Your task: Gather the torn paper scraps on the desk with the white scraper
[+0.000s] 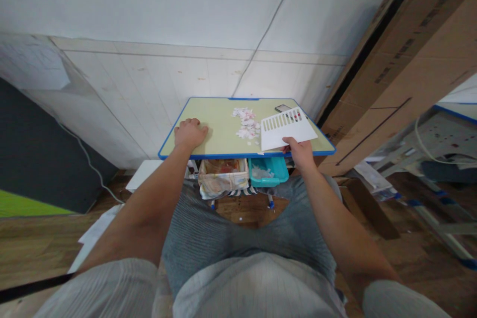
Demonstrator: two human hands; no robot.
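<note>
Surface: the small green surface (219, 129) with its blue rim sits dead ahead against the white wall, square to the seated person's knees.
Cardboard boxes: big flat cartons (406, 59) lean against the wall out at 2 o'clock, well apart from the work.
Left arm: stretched forward and nearly straight, forearm running up from 7 o'clock to the near-left corner of the surface.
Right arm: also reaching out, elbow a little bent, wrist just past the near edge at 5 o'clock of the surface.
White sheet: the slotted white sheet (286, 131), a row of narrow cut-outs along its far edge, lies tilted over the right end of the surface, its near corner overhanging the edge.
Step in hand: by the look of it, the sheet is being picked up or placed, with the other hand steadying the surface.
Next move calls for: I'd say a firm pinch and a level lift, to keep the sheet clear of the scraps.
Left hand: left hand (190, 132) rests knuckles-up, fingers curled under loosely, holding nothing.
Right hand: right hand (300, 151) pinches the sheet's near corner, thumb on top.
Bins: a paper-lined tray (222, 176) and a teal bin (268, 170) hang under the near edge.
Paper scraps: a scatter of pink-and-white scraps (246, 124) lies just left of the sheet, at 12 o'clock from the bins.
Phone: a dark phone (283, 108) peeks out at the far edge, partly under the sheet.
</note>
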